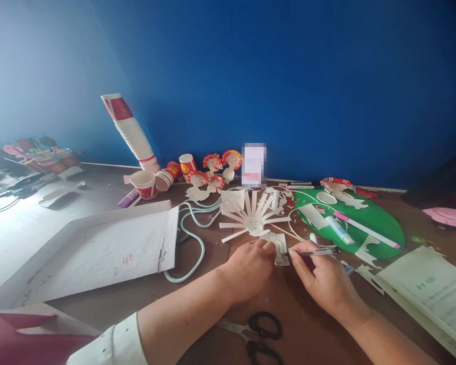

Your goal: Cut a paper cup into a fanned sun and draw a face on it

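My right hand (321, 276) is closed around a pen (321, 251), its tip at a small piece of white paper (281, 248) that lies on the brown table. My left hand (251, 266) rests at the left edge of that paper, fingers curled; whether they pinch anything is hidden. Just beyond the hands lies a paper cup cut into long spread strips (254, 223), with a face drawn on its round base. Nearer to me, between my forearms, are scissors (251, 332) with black handles.
A white box lid (114, 248) lies to the left. Behind stand a leaning cup stack (131, 134), loose cups (143, 183) and several cut-out figures (231, 162). At right are a green board (383, 228), a pink-capped marker (368, 230), a glue stick (339, 229) and a booklet (429, 289).
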The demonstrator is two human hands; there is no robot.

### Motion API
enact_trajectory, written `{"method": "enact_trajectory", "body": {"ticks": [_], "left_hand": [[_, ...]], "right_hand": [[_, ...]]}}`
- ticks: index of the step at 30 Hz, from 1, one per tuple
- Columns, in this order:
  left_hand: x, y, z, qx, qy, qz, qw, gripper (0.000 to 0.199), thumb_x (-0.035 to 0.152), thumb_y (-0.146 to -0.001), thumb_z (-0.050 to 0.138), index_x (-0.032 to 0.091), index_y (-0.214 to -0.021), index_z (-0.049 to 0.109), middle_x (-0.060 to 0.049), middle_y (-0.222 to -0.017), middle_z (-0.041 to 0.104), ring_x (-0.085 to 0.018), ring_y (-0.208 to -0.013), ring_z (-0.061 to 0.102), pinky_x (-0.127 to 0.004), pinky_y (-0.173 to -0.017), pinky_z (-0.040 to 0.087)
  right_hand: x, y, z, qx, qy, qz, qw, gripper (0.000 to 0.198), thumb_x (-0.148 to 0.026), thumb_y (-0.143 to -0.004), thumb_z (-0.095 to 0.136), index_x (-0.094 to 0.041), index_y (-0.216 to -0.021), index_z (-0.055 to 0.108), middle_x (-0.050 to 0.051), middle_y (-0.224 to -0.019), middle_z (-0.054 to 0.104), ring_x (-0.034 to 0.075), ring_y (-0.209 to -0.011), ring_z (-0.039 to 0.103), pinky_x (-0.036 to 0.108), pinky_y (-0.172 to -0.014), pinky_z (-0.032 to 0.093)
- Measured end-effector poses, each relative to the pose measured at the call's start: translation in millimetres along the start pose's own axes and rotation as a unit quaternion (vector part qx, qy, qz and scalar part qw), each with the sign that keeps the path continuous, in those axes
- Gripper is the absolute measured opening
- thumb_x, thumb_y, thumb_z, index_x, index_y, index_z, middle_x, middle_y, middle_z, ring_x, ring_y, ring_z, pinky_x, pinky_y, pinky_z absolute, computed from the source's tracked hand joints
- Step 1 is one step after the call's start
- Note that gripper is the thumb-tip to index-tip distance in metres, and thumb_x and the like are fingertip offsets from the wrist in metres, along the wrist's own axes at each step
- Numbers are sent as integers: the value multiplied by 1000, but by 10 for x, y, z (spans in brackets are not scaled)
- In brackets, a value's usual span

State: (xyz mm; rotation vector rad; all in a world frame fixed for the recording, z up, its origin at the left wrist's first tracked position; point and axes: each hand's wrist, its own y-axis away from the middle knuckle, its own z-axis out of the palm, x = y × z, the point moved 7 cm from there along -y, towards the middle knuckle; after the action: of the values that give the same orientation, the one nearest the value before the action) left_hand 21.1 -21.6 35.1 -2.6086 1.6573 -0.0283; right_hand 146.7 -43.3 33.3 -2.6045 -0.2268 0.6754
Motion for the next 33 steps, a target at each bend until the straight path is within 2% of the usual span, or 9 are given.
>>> {"method": "enact_trajectory", "body": {"ticks": [2, 3, 5, 7, 11, 14, 19, 25, 33], "left_hand": [[12, 2, 2, -3, -8, -8, 1000, 23, 19, -84, 48, 12, -99, 63, -9, -99, 58, -21, -90, 54, -29, -79, 46], [19, 4, -1, -1, -10, -8, 1000, 23, 19, -83, 48, 12, -99, 63, -9, -99, 58, -20, -91, 53, -30, -85, 45], [26, 13, -8, 5, -13, -10, 1000, 25, 20, -84, 47, 12, -102, 63, -8, -99, 58, -21, -93, 52, -35, -100, 36], [19, 23, -10, 12, -12, -23, 1000, 28, 21, -85, 46, 13, -107, 62, -8, -100, 58, -22, -96, 51, -42, -109, 25], [21, 30, 25, 19, -6, -50, 999, 29, 23, -84, 46, 16, -107, 63, -10, -104, 60, -27, -107, 45, -55, -109, 17], [46, 23, 55, 17, -10, -49, 999, 27, 25, -81, 50, 17, -102, 66, -11, -108, 59, -31, -114, 39, -58, -108, 14], [40, 20, 19, 12, -21, -43, 999, 25, 26, -80, 53, 16, -99, 67, -10, -107, 59, -30, -110, 41, -54, -106, 20], [53, 12, -3, -3, -10, -19, 1000, 19, 25, -82, 53, 14, -88, 68, -9, -95, 59, -22, -93, 47, -35, -90, 37], [60, 14, 65, -25, -10, -23, 999, 16, 26, -79, 57, 14, -82, 67, -9, -94, 58, -22, -87, 48, -32, -80, 41]], "right_hand": [[1, 0, -4, 1, -1, 0, 1000, 14, -32, -92, 47, -22, -85, 55, -1, -74, 66, 16, -67, 65, 26, -62, 45], [-1, 0, -7, 3, -2, -1, 1000, 14, -32, -92, 47, -22, -85, 54, 0, -75, 67, 17, -68, 65, 26, -62, 46], [-2, 0, -9, 3, -3, -1, 1000, 14, -32, -92, 47, -22, -85, 54, 0, -74, 67, 17, -68, 66, 26, -62, 46], [5, -1, -5, 0, -4, 3, 1000, 15, -32, -92, 47, -22, -85, 55, 0, -74, 67, 17, -67, 66, 26, -61, 46], [14, 1, -2, 2, -3, 0, 1000, 14, -32, -92, 46, -22, -85, 55, 0, -75, 67, 17, -68, 66, 26, -63, 47], [16, 4, -10, 10, 5, -2, 1000, 13, -32, -91, 47, -23, -88, 55, 0, -77, 67, 17, -69, 66, 26, -62, 47], [0, 0, -11, 9, 20, -5, 1000, 13, -32, -91, 48, -23, -86, 55, -1, -76, 66, 16, -66, 65, 25, -62, 46], [-18, -4, -22, 12, 23, -12, 1000, 14, -32, -91, 46, -22, -85, 55, 0, -75, 66, 16, -65, 65, 25, -62, 46], [-7, -6, -28, 12, 24, 3, 1000, 15, -34, -91, 47, -22, -86, 55, 0, -74, 66, 16, -64, 64, 26, -60, 47]]}}
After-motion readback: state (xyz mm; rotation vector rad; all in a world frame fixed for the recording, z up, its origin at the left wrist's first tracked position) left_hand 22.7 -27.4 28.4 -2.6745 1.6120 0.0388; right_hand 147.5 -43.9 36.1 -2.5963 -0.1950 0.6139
